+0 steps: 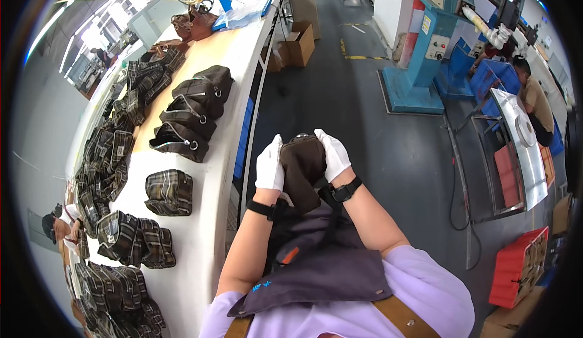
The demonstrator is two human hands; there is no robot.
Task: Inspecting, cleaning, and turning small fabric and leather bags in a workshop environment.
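Observation:
A dark brown fabric pouch (304,165) is held in front of my body, beside the table edge, between both white-gloved hands. My left hand (270,165) grips its left side, and my right hand (334,155) grips its right side. To the left, a long white-topped table (200,210) carries a row of open dark brown zippered pouches (180,140). Nearer me on the table stand a single plaid pouch (169,192) and a pair of plaid pouches (134,239). What the undersides of my fingers do is hidden.
Heaped plaid pouches (109,151) line the table's far side, where a person (66,228) works. Cardboard boxes (298,44) stand past the table. A blue machine (419,65), a metal-topped stand (519,147), a seated person (535,97) and a red crate (517,269) are at right.

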